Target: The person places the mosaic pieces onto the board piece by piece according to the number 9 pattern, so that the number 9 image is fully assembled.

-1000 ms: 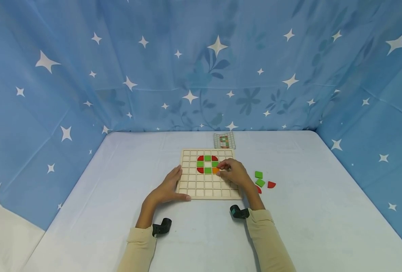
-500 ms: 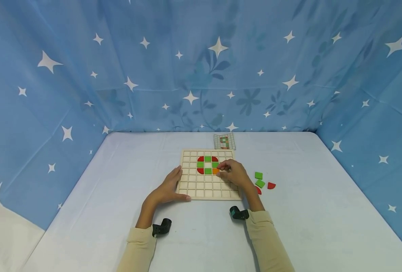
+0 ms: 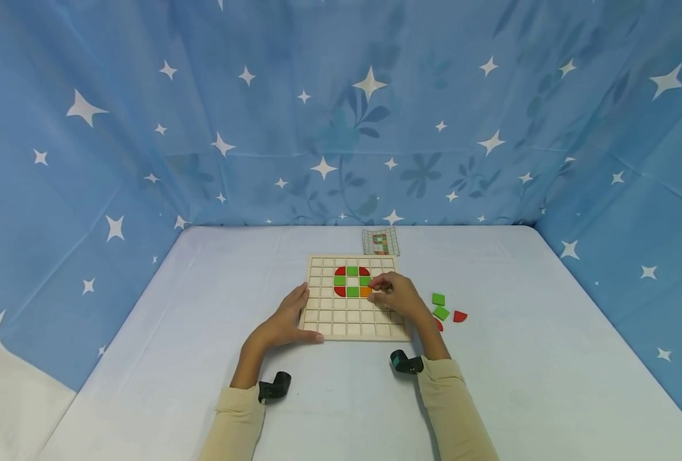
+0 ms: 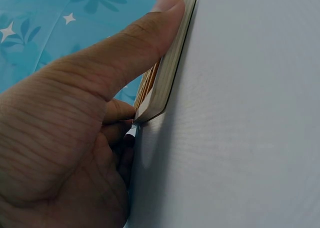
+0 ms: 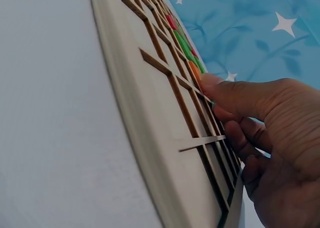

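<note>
In the head view, my left hand (image 3: pixel 283 320) holds the near left corner of a wooden grid board (image 3: pixel 333 314). Its thumb lies along the front edge and its fingers reach up the left side. My right hand (image 3: pixel 398 296) is over the board's right part, with curled thumb and fingertips at an orange tile (image 3: pixel 364 292). In the right wrist view the thumb tip meets that orange tile (image 5: pixel 194 69); the other fingertips are partly hidden. Green squares (image 3: pixel 352 271) and red rounded corner tiles (image 3: pixel 340 291) form a ring with the orange one around a bare cell.
Right of the board lie loose green squares (image 3: pixel 441 313) and red quarter-round tiles (image 3: pixel 460 316), one partly behind the right wrist. A pattern card (image 3: pixel 380 241) lies behind the board. A blue star-print curtain (image 3: pixel 283 128) encloses the white table (image 3: pixel 243 256).
Both hands and the board hold almost the same places. The whole head view has shifted slightly downward in the picture.
</note>
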A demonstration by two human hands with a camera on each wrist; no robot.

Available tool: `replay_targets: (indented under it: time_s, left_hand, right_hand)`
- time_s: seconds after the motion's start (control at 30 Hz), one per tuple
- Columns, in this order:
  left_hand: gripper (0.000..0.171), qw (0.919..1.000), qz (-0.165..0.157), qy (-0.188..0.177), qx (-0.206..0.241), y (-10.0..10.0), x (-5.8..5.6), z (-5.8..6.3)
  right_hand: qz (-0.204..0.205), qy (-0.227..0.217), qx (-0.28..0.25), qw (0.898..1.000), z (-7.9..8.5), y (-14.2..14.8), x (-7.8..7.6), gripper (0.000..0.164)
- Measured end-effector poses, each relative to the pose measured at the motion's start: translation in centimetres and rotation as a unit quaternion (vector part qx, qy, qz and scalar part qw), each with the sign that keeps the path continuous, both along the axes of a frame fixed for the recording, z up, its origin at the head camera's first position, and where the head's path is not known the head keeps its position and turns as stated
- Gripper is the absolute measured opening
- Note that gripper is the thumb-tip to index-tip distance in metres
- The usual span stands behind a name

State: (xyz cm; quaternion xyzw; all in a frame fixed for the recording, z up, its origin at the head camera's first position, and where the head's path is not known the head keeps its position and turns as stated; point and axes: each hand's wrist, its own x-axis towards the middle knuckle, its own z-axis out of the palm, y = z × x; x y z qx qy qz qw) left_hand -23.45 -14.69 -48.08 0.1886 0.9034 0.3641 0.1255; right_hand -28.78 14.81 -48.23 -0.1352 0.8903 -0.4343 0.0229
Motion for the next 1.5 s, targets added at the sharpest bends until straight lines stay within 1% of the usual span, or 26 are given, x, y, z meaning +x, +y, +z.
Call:
replay_targets:
  time_s: [0.27, 0.33, 0.5, 0.7, 0.83, 1.03, 1.13, 1.3, 1.5]
  left_hand:
    - [0.118, 1.0, 0.006, 0.003, 0.001, 0.0, 0.1, -0.4]
    - [0.118, 1.0, 0.006, 0.005, 0.003, 0.0, 0.1, -0.5]
    - [0.116, 1.0, 0.005, 0.004, 0.003, -0.1, 0.3, -0.5]
    - [0.117, 1.0, 0.006, -0.003, 0.002, -0.1, 0.3, -0.5]
    - [0.116, 1.0, 0.006, -0.003, 0.001, -0.1, 0.2, -0.4]
    - [0.117, 0.9999, 0.01, -0.004, 0.004, -0.1, 0.1, -0.1]
    - [0.117, 1.0, 0.009, -0.004, -0.001, 0.0, 0.0, -0.2]
    - [0.117, 1.0, 0.006, -0.002, -0.002, 0.0, -0.1, -0.3]
    - [0.116, 1.0, 0.002, 0.005, -0.002, 0.2, -0.2, -0.3]
  right_hand:
    - [0.002, -0.023, -0.02, 1.0, 0.1, 0.3, 0.1, 0.029]
    - [0.005, -0.021, -0.021, 1.0, 0.2, 0.4, 0.2, 0.029]
    - [0.009, -0.008, -0.022, 1.0, 0.3, 0.8, 0.5, 0.026]
    - [0.001, 0.029, -0.033, 0.999, 0.4, 2.2, 0.5, 0.025]
    - [-0.024, 0.039, -0.026, 0.999, 1.0, 3.2, 0.4, 0.025]
    - [-0.067, 0.033, -0.015, 0.997, 1.6, 4.7, 0.2, 0.025]
    - [-0.084, 0.034, 0.002, 0.996, 1.7, 5.5, 0.1, 0.025]
    - [-0.104, 0.029, 0.02, 0.994, 1.9, 6.6, 0.2, 0.026]
    - [-0.114, 0.017, 0.033, 0.993, 1.9, 8.1, 0.4, 0.026]
